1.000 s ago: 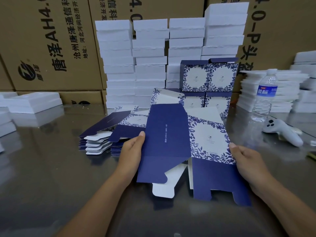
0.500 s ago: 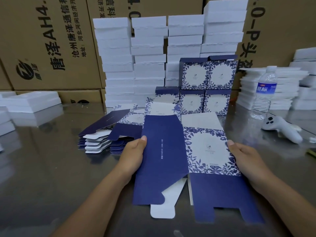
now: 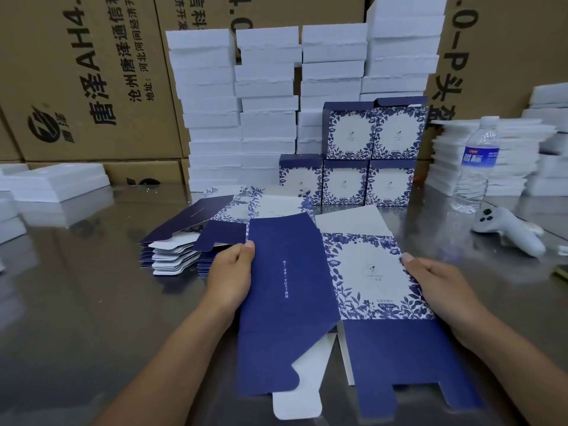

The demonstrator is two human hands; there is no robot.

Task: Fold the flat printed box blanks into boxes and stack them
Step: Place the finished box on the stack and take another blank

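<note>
Steel desk, and a folding job at an early step. At the left of the work, toward the middle of the desk, a pile of flat blanks waits its turn. Just beside it the left hand grips the left edge of one box blank, thumb on top of the plain navy panel and fingers curled beneath. The blank is held over the near edge of the desk, its flaps pointing back at the worker and its navy panel slightly askew against the floral panel alongside. Beyond it, toward the far edge, five folded boxes stand stacked in two rows, three below and two above. The right hand pinches the floral panel's right edge in the same way, thumb uppermost. A water bottle and a white controller sit toward the far right corner.

By the look of it, the blank is only just being opened out of the flat (no flap is tucked yet). The next move likely calls for both hands to press the outer edges toward each other until the sleeve squares up, then to close the near flaps before the box joins the stack.
</note>
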